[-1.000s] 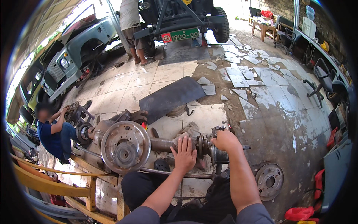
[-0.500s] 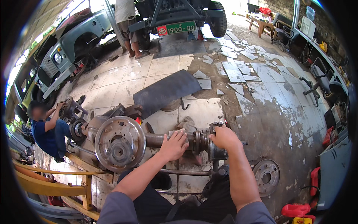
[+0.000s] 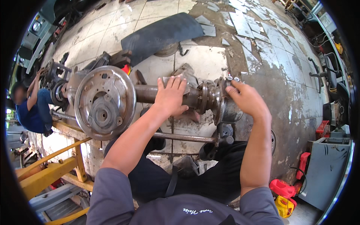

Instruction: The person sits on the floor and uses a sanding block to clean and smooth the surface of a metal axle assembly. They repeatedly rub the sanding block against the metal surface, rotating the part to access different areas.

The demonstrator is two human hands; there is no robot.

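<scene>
A rusty vehicle axle (image 3: 146, 93) lies across in front of me. My left hand (image 3: 171, 98) rests flat on its tube, fingers spread, with a scrap of greyish cloth or paper (image 3: 165, 80) under the fingertips. My right hand (image 3: 250, 98) is curled over the top of the steering knuckle (image 3: 227, 107) at the axle's right end, thumb and fingers beside shiny bolt heads (image 3: 230, 78); its other fingers are partly hidden. A large round metal brake backing plate (image 3: 84, 93) stands on the axle left of my left forearm. The tie rod (image 3: 183, 137) runs below the tube.
A person in blue (image 3: 32, 112) crouches at the axle's far left end. A yellow frame (image 3: 48, 176) stands at lower left. A dark curved panel (image 3: 161, 35) and broken tiles (image 3: 243, 30) lie beyond. Red and yellow containers (image 3: 283, 189) and a grey cabinet (image 3: 324, 168) stand at right.
My view has tilted down and drawn nearer the axle, so the parked vehicles beyond have mostly left the picture. Both hands stay at nearly the same places on the axle.
</scene>
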